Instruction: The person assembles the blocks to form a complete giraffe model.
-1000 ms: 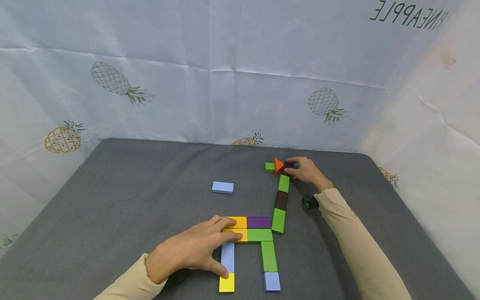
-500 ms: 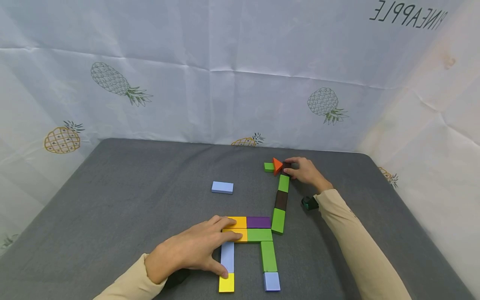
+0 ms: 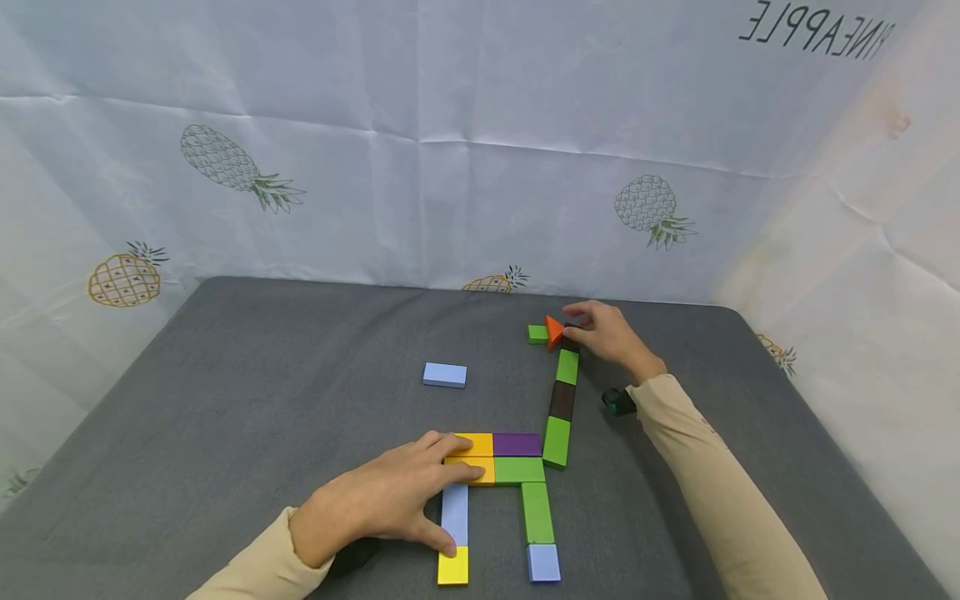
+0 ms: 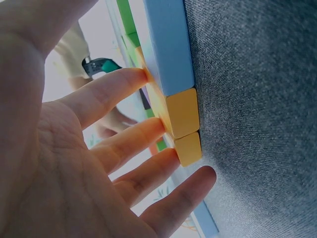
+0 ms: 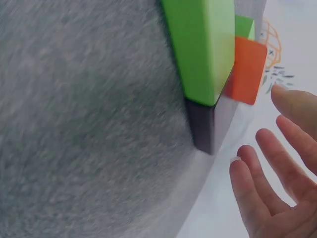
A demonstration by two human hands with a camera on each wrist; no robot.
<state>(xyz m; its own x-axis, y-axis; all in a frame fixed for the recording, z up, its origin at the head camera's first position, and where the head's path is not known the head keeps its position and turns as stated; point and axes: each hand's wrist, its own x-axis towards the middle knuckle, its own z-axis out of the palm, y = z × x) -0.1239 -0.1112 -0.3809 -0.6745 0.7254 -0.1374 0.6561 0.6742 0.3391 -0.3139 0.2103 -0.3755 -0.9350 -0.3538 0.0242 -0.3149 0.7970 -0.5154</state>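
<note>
My left hand point(image 3: 390, 492) rests on the laid-out blocks with spread fingers; its fingertips touch two orange-yellow blocks point(image 4: 182, 113). Its thumb lies at the joint of a light blue block point(image 3: 454, 515) and a yellow block point(image 3: 453, 570). At the far end of a slanting row, my right hand point(image 3: 611, 337) hovers by a dark brown block point(image 5: 202, 126), fingers apart and holding nothing. Left of that block are an orange triangular block point(image 3: 553, 332) and a small green block point(image 3: 537, 334). The row continues toward me with a green block point(image 3: 567, 367), a brown block point(image 3: 562, 401) and another green one.
A purple block point(image 3: 517, 445) and a green block point(image 3: 519, 471) join the orange-yellow ones. Below them, a green block point(image 3: 537, 512) meets a light blue block point(image 3: 543, 564). A separate light blue block point(image 3: 445, 375) lies on the grey table point(image 3: 262, 400), with a pineapple-print curtain point(image 3: 465, 208) behind.
My right hand has let go of the dark brown block and risen slightly away from it. The orange triangle and small green block have shifted slightly left. My left hand has stayed still.
</note>
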